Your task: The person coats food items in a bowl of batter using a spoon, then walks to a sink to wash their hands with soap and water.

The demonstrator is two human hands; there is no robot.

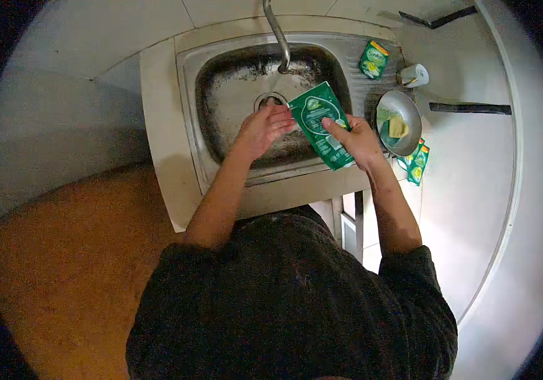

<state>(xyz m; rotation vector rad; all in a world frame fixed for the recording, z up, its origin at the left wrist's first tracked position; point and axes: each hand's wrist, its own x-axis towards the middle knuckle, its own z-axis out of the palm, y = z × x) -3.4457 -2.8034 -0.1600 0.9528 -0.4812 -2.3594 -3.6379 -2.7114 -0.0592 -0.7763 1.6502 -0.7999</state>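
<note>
A green soap pouch (316, 120) with white print on its face hangs tilted over the sink. My right hand (361, 142) grips it by its right side, thumb pressed flat on the front. Beside the pouch's upper left corner is my left hand (264, 132), its fingers stretched out and palm turned up over the basin. The fingertips come right up to the pouch's left edge. Below both hands lies the stained metal sink (224, 88), its drain partly covered by my left fingers.
A curved metal faucet (276, 31) reaches over the sink from the back. On the right drainboard are another green pouch (374, 60), a white cup (415, 76) and a metal bowl (414, 104) holding a yellow-green sponge (397, 128). More green packets (418, 166) lie beyond the bowl.
</note>
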